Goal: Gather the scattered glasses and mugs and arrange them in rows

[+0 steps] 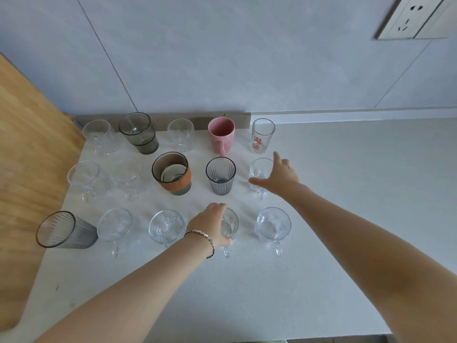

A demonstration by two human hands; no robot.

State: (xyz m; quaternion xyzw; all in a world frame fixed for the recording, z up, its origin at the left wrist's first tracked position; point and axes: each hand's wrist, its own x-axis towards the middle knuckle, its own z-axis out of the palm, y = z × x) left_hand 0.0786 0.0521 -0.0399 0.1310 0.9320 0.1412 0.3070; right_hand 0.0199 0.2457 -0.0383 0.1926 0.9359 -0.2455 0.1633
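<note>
Fifteen vessels: upright in three rows of five on the white counter, grouped toward its back-left corner; most are clear mugs with handles.
Back row: along the counter's back edge; includes a smoky glass, a pink mug and, at the right end, a tall glass with red print.
Middle row: an orange-banded tumbler at centre, a ribbed grey glass to its right, then the middle-row mug at the right end.
Front row: a ribbed grey tumbler by the counter's left edge; the front-row mug is fourth from the left.
Left hand: on the front-row mug from its left side. Its fingers curl over the far rim and the thumb sits on the near side above the handle, gripping the mug.
Right hand: stretched over the middle-row mug with fingers straight and spread, closed on nothing. The thumb lies across the mug's near side and the forefinger points toward the back edge past its right side, so the mug sits in the fork between them. Contact cannot be confirmed.
Bracelet: on the left wrist.
Wooden panel: adjoins the counter's left edge.
</note>
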